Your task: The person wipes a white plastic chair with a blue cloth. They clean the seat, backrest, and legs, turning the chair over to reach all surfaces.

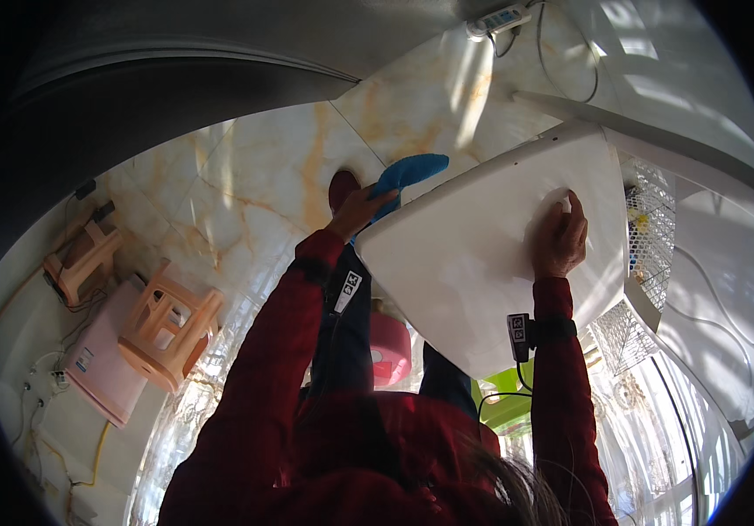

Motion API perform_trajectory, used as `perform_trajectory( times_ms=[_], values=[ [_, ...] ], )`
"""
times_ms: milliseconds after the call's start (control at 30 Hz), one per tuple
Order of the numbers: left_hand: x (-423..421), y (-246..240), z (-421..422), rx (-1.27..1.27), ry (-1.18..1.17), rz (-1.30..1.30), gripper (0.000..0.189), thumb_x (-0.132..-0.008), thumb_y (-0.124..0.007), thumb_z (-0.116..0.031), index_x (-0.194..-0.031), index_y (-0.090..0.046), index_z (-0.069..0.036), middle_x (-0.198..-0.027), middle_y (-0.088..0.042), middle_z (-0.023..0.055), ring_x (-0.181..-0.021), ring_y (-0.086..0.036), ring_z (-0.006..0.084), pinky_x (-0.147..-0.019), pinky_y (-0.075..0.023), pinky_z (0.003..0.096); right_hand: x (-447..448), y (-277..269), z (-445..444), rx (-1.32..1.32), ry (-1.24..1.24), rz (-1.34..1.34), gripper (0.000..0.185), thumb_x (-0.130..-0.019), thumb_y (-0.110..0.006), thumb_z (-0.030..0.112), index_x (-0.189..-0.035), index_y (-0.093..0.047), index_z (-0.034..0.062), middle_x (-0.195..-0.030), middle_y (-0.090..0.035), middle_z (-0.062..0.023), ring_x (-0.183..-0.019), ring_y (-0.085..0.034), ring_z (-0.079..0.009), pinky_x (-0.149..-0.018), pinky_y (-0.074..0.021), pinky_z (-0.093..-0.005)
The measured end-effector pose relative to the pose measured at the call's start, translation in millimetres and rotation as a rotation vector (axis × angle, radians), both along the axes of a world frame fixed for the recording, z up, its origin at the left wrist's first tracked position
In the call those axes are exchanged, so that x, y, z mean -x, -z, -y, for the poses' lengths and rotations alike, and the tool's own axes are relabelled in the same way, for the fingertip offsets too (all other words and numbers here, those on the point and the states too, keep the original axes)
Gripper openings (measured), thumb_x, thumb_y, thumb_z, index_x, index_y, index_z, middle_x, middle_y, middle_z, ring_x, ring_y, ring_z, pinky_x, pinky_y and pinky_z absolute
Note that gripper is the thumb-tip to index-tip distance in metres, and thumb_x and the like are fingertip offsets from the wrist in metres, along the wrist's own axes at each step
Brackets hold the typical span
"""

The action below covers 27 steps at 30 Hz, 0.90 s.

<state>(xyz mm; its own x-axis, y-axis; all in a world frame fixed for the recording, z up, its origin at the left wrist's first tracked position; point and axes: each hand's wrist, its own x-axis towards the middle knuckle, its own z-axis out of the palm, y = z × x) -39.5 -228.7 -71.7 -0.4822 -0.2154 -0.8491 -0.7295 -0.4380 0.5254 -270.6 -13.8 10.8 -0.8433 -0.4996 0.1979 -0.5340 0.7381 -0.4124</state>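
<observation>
My left hand [362,209] grips a blue cloth [413,169] beside the left edge of a white tabletop [456,256]. Part of the cloth stands out past my fingers towards the top of the view, and some of it is hidden by the hand. My right hand [561,237] is over the right part of the white top, its fingers bent and its thumb near the index finger. A small pale spot shows by the fingertips; whether the hand holds something there I cannot tell.
Orange plastic stools [170,325] and a pink box [104,355] stand at the left. Under the table's near edge are a pink object [390,348] and a green plastic stool [505,398]. A power strip [498,22] with cables lies at the top; a perforated rack [653,217] stands right.
</observation>
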Motion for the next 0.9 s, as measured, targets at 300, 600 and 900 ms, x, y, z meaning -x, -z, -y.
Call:
perform_trajectory(
  times_ms=[300, 600, 900],
  values=[
    [-17, 127, 14, 0.251, 0.347, 0.034, 0.052, -0.089, -0.056, -0.041, -0.129, -0.050, -0.008, -0.107, -0.063, 0.0165, -0.096, -0.061, 0.0260, -0.083, -0.0466, 0.0364, 0, -4, -1, -0.010, -0.063, -0.032, 0.032, -0.087, -0.062, 0.011, -0.119, -0.059, 0.0077, -0.070, -0.049, 0.0001, -0.058, -0.047, -0.0111, -0.054, -0.0427, -0.0255],
    [-17, 197, 10, 0.153, 0.417, 0.093, 0.048, -0.093, -0.051, -0.036, -0.132, -0.047, -0.009, -0.103, -0.064, 0.0149, -0.091, -0.061, 0.0221, -0.080, -0.0460, 0.0365, -2, -6, 1, 0.029, -0.093, -0.023, 0.035, -0.085, -0.063, 0.005, -0.120, -0.057, 0.0038, -0.068, -0.047, 0.0003, -0.052, -0.042, -0.0088, -0.049, -0.0374, -0.0230],
    [-2, 104, 18, 0.064, 0.302, -0.061, 0.040, -0.092, -0.053, -0.035, -0.115, -0.060, -0.003, -0.085, -0.064, 0.0058, -0.076, -0.058, 0.0123, -0.070, -0.0462, 0.0299, -2, -4, 2, 0.041, -0.113, -0.046, 0.035, -0.085, -0.063, 0.006, -0.120, -0.058, 0.0050, -0.068, -0.044, 0.0011, -0.052, -0.040, -0.0088, -0.047, -0.0353, -0.0237]
  ],
)
